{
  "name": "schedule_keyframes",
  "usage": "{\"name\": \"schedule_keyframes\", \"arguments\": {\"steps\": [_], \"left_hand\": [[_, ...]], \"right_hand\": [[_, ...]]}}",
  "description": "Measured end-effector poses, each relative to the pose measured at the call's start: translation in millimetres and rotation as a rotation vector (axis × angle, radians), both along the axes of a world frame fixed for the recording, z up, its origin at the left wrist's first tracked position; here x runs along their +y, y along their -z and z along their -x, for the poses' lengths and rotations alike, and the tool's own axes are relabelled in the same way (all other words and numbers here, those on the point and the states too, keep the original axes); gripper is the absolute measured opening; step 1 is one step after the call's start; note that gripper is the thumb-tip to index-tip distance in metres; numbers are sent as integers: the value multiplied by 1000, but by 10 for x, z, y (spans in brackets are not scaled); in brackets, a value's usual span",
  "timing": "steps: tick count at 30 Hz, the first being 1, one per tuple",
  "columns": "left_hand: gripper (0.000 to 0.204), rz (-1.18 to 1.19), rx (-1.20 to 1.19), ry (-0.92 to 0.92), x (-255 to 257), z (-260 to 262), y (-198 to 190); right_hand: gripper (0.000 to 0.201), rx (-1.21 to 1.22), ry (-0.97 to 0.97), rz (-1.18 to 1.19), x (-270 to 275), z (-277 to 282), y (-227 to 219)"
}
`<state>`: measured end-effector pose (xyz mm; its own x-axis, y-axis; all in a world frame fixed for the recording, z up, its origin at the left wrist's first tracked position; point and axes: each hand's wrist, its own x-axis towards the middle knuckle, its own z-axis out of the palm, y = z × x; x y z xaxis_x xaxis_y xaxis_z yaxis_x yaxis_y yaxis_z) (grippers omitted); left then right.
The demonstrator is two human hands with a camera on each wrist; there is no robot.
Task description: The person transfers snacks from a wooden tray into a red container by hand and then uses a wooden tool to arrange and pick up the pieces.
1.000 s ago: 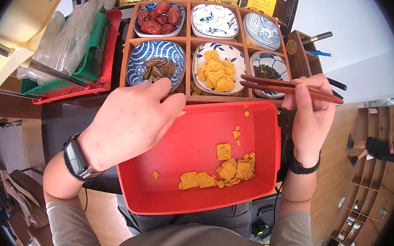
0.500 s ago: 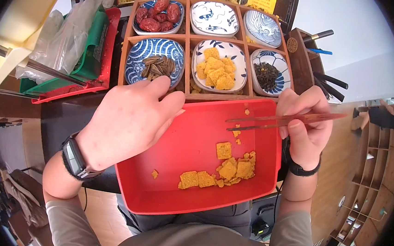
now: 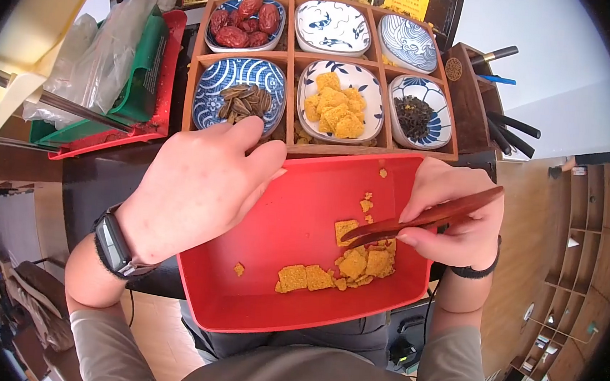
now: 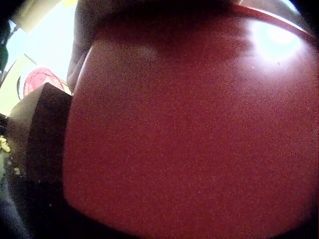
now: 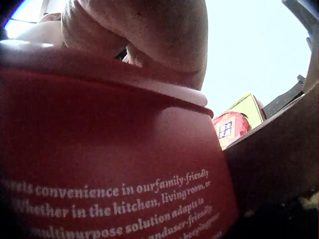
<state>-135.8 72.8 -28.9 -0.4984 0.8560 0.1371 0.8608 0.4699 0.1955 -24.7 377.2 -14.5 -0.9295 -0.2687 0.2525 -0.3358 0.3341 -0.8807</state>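
My right hand holds reddish-brown wooden tongs, slanting down to the left into a red plastic bin. Their tips overlap a square yellow cracker lying in the bin. Beside that cracker is a small heap of broken crackers, with two more squares to the left and crumbs scattered around. My left hand grips the bin at its upper left rim; its thumb is largely hidden. In the left wrist view the bin's red wall fills most of the picture.
Behind the bin stands a wooden compartment tray with small dishes: red dates, sunflower seeds, yellow crackers and dark tea leaves. A green and red box with plastic bags is at left, a wooden pen holder at right.
The right hand has brought the tongs from above the tea dish down and left into the bin, to the square cracker. The left hand has stayed at the bin's rim.
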Motion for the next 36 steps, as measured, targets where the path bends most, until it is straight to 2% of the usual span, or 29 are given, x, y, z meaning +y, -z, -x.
{"name": "schedule_keyframes", "arguments": {"steps": [6,9,12,18,24,27,30,36], "left_hand": [[18,0,1,-1,3,-4,2],[18,1,0,1,4,-3,-3],[19,-1,-1,4,4,-4,-5],[19,-6,6,10,4,2,1],[19,-10,8,8,2,2,5],[20,-9,4,6,5,-1,-2],[20,-2,3,4,8,-1,-2],[20,6,-2,-1,5,-3,-5]], "right_hand": [[13,-5,73,-66,-48,-58,22],[17,67,-143,-163,42,19,59],[21,49,-199,-247,56,35,51],[23,106,-202,-225,31,39,117],[24,60,-204,-354,23,51,77],[23,57,-218,-335,34,40,103],[19,-8,-297,-382,84,59,29],[18,-12,-331,-388,99,58,41]]}}
